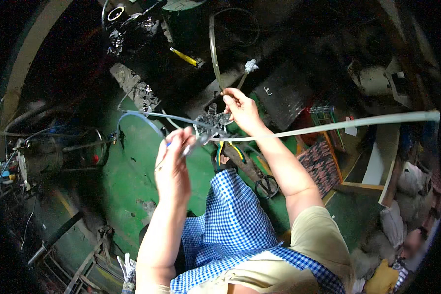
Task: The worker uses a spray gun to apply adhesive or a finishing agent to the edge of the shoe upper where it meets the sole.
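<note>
1. Tubing (213, 49), clear with a yellowish tint, curves down from the top centre of the frame to the middle, where its lower end meets the right hand (244, 111).
2. That hand has thumb and fingertips pinched together on the tubing's end.
3. Just left of centre, the left hand (173, 161) is raised with its fingers curled in. Blur hides its grip: a bit of blue shows at the fingers and a grey metallic shape lies beside them, but I cannot tell what, if anything, it grasps.
4. A blue hose (137, 114) arches from the left of the frame toward the left hand.
5. A pale translucent tube (357, 123) runs from the centre to the right edge, crossing over the right forearm.
6. Below centre, pliers (225, 151) with yellow-and-green handles stand out above the blue-and-white checked apron (240, 206).
7. Near the top centre is a yellow-handled tool (184, 57); right of the tubing, a white fitting (251, 66) sits on a thin brownish stem.
8. Right of centre lies a dark flat slab (284, 100), with an open wooden box (360, 187) farther right. Green floor (127, 181) spreads left of the apron.
</note>
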Available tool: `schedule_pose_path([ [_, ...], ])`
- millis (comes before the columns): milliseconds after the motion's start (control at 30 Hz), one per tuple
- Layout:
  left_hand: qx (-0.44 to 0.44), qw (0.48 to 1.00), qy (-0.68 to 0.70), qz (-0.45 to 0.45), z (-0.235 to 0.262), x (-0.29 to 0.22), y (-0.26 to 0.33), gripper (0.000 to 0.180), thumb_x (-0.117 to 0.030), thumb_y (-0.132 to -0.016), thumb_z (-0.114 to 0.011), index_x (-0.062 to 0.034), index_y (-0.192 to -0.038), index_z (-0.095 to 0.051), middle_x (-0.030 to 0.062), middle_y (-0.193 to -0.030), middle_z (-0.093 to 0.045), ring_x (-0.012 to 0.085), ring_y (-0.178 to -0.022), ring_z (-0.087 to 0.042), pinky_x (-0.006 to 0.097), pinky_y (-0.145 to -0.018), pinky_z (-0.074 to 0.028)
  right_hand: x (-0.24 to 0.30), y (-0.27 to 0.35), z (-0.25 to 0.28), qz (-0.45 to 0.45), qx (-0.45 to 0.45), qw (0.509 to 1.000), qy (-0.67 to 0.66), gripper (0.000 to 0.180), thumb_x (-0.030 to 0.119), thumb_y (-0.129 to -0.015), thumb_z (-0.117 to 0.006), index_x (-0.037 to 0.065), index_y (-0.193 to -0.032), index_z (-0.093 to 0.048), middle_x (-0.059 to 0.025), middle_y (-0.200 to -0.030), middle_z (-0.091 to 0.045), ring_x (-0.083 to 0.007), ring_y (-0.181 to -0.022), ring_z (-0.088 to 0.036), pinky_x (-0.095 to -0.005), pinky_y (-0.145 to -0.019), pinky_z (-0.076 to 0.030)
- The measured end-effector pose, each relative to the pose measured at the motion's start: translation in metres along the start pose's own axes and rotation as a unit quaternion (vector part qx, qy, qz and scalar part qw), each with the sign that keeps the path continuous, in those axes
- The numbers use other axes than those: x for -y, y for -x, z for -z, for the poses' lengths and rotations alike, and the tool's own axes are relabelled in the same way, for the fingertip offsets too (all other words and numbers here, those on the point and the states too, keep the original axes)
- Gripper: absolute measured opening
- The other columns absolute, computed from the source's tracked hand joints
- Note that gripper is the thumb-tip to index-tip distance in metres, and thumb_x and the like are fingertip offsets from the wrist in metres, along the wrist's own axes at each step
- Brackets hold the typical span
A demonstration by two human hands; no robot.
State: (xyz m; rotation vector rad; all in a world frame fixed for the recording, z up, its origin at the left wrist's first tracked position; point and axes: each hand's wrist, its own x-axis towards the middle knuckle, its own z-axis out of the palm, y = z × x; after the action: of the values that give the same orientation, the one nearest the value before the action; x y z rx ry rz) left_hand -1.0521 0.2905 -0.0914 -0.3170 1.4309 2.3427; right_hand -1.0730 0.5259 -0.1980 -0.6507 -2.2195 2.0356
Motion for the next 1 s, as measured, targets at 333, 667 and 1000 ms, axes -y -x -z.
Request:
schedule_pose_path([
  [333,-0.034,0.997,-0.067,-0.028,-0.042,0.016,-0.025,0.034,-0.015,-0.100,-0.070,-0.0026,-0.131,-0.068,0.0063,-0.134,-0.069,0.0112,-0.101,-0.064,0.029,-0.095,-0.050,0.052,-0.004,0.001,0.104,0.317,0.938,-0.092,0.023,0.017,-0.104,-0.067,-0.002,-0.112,-0.076,-0.0050,-0.106,-0.075,-0.0107,-0.098,-0.068,-0.0285,-0.085,-0.055],
  [667,-0.008,0.995,-0.103,0.010,-0.027,0.020,-0.032,0.038,-0.019,-0.095,-0.076,-0.0002,-0.128,-0.070,-0.0009,-0.106,-0.072,0.0085,-0.094,-0.060,0.027,-0.095,-0.045,-0.013,-0.032,0.045,0.040,0.028,0.998,0.028,0.021,0.024,-0.092,-0.080,0.003,-0.098,-0.078,-0.0056,-0.087,-0.078,-0.0125,-0.078,-0.068,-0.0296,-0.076,-0.055],
  [1000,0.006,1.000,-0.022,0.021,-0.017,0.024,-0.031,0.023,-0.014,-0.096,-0.072,-0.0010,-0.115,-0.074,0.0099,-0.129,-0.072,0.0155,-0.115,-0.063,0.033,-0.107,-0.043,-0.091,-0.048,0.057,0.238,-0.131,0.895,0.354,0.025,0.029,-0.104,-0.061,0.007,-0.116,-0.062,-0.0140,-0.109,-0.066,-0.0416,-0.093,-0.068,-0.0502,-0.075,-0.056],
])
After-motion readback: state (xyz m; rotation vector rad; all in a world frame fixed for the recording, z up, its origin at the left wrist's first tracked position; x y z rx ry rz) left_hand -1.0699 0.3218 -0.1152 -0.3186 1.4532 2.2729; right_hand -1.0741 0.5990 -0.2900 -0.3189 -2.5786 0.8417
